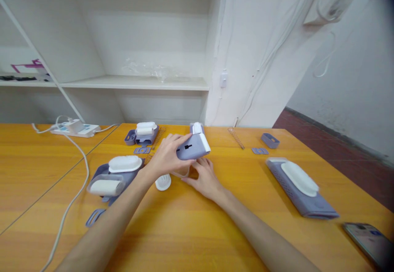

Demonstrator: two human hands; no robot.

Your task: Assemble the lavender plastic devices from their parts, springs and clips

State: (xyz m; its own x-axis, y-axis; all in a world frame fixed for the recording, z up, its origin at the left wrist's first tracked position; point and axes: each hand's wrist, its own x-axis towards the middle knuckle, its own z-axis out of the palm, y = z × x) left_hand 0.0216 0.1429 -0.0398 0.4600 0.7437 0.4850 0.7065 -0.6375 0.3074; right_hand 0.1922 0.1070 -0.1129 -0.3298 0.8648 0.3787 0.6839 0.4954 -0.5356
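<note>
My left hand point(166, 155) is closed around a grey-purple plastic housing point(193, 148) with a dark key-shaped slot and a white edge, tilted above the table. Just below it, my right hand point(206, 179) has its thumb and fingers at the rim of a clear plastic cover point(181, 174), partly hidden by both hands. A white ribbed cap point(163, 182) lies on the table beside the cover. Behind the housing stands another grey-purple part with a white ribbed top point(197, 128).
Grey-purple and white assemblies point(124, 165) point(146, 130) stand at left, and a long one point(301, 185) lies at right. Coil springs point(236, 137), a flat plate point(260, 151) and a small tray point(270, 140) are farther back. A phone point(369, 239), power strip point(76, 130) and white cable point(84, 169) lie near the sides.
</note>
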